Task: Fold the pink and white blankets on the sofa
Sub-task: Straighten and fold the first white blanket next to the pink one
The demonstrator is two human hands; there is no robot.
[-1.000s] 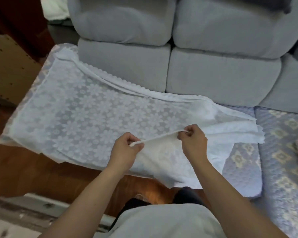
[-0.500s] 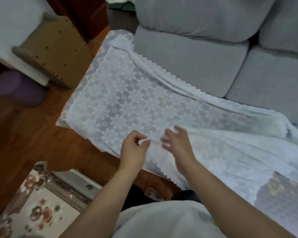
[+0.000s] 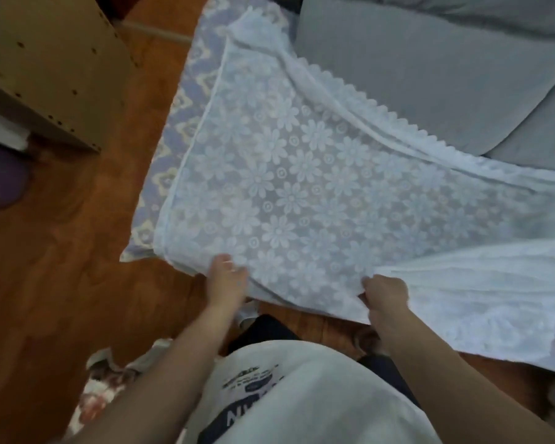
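The white blanket is spread lengthwise along the sofa seat, its right end cut off. Its near edge is pinched by the right hand; the left hand, fingers blurred, rests flat.

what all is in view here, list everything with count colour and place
white blanket: one, white floral lace with a scalloped edge, spread over the sofa seat, near edge hanging toward the floor
seat cover: one, lilac with a pale pattern, under the blanket, showing along its left side
sofa cushions: grey, behind the blanket, top right; count unclear
floor: brown wood, left and bottom
cardboard box: one, tan, top left on the floor
rug: one, floral, bottom left, partly hidden
left hand: fingers on the blanket's near left corner
right hand: grips the blanket's near edge, bunching it
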